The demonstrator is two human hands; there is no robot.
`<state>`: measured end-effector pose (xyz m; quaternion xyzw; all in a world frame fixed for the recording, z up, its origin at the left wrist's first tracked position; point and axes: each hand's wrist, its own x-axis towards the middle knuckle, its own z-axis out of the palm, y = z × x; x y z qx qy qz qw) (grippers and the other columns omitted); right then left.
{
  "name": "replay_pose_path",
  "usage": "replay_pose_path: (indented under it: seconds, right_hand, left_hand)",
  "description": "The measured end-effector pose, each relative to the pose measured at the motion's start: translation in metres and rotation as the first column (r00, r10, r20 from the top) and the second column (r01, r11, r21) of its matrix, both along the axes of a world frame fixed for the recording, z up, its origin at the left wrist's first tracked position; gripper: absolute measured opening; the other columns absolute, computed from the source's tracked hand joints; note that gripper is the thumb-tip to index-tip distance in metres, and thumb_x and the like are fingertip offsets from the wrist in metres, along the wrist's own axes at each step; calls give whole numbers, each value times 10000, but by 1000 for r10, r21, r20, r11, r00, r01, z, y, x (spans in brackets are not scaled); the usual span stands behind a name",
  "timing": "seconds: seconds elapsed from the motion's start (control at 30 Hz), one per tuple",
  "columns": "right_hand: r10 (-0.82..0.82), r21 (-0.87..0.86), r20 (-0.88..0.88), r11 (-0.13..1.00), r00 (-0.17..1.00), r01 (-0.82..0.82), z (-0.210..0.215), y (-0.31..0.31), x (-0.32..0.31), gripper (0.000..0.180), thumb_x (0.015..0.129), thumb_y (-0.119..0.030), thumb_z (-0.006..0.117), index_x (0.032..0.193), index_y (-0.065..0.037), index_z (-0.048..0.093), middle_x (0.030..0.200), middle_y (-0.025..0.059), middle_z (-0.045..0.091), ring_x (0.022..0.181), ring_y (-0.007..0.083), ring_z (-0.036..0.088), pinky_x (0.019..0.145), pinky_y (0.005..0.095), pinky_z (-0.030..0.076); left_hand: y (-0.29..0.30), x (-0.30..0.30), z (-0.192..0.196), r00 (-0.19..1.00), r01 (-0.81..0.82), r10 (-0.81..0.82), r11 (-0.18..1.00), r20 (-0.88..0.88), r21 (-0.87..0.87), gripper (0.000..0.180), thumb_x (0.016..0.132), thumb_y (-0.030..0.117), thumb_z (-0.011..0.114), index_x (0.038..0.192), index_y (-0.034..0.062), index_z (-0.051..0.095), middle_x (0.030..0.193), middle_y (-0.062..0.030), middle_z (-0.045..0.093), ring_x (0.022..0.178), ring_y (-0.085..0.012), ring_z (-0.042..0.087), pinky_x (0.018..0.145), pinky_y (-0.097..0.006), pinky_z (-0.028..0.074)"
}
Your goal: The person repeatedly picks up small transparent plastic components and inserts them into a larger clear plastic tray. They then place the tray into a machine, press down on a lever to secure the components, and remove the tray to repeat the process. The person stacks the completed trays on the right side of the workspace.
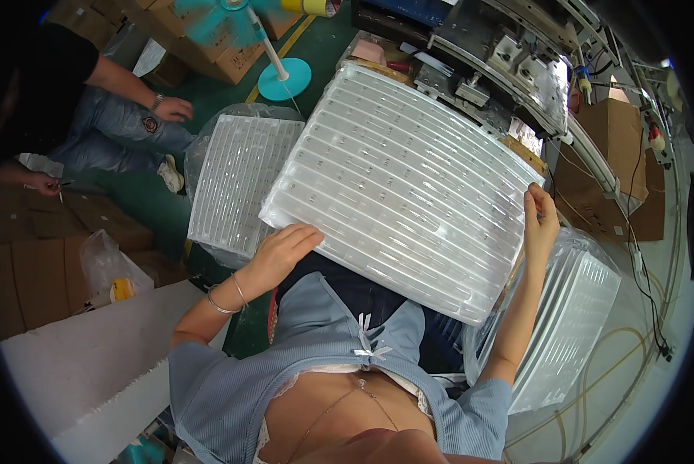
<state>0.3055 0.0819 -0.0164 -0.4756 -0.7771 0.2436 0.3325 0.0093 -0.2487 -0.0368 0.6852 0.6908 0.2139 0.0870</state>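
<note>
A large clear plastic tray [401, 178] with many ribbed rows lies tilted across my lap. My left hand [281, 251] grips its near left edge, fingers curled over the rim. My right hand [538, 220] pinches the tray's right corner from the side. Both hands carry the tray between them. To my left a stack of similar clear trays [238, 182] sits in a plastic bag. Another bagged stack of trays [567, 325] stands at my right side.
A metal machine [509, 62] stands just behind the tray. A teal floor fan [281, 73] is on the green floor. A seated person [92, 108] works at the far left among cardboard boxes [45, 255]. A white board [92, 363] lies at the lower left.
</note>
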Motion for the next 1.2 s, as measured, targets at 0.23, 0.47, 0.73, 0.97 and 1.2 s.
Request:
replay_pose_path:
  seconds: [0.23,0.47,0.73,0.97,1.2]
  right_hand:
    - [1,87,34,996,999,-4,8,-14,3,137,853,-124,632,950,-30,652,919,61,642,746,131,586,653,254,452]
    - [202,111,140,970,969,-218,23,-34,-12,164,782,-52,670,943,-84,664,806,62,599,642,169,581,546,281,461]
    - [495,42,473,814,729,-579,22,-57,-26,298,729,-62,684,1004,-167,644,803,37,579,697,218,611,581,333,508]
    - [578,-54,526,755,625,-653,0,-66,-31,301,691,-88,704,977,-143,625,820,37,580,755,210,612,619,325,512]
    - [599,-133,484,770,637,-624,-1,-65,-28,270,699,-79,700,941,-111,587,873,61,586,767,239,613,632,334,521]
  left_hand:
    - [-2,-14,0,976,-218,215,973,41,79,310,693,5,654,1000,25,615,1039,-107,601,988,-294,568,825,-370,470]
    - [0,-21,1,977,-151,158,987,-145,58,266,698,25,639,964,36,620,951,-87,583,914,-256,557,796,-360,423]
    - [4,-18,-1,997,-77,77,997,0,-8,229,723,27,667,947,16,625,994,-112,608,897,-294,592,764,-367,492]
    - [11,-28,17,974,-155,150,988,172,14,237,754,49,680,984,25,626,989,-124,622,932,-286,595,775,-364,499]
    - [67,-73,5,877,-444,455,890,-157,101,176,821,178,622,936,50,656,944,-67,628,900,-247,545,814,-376,356]
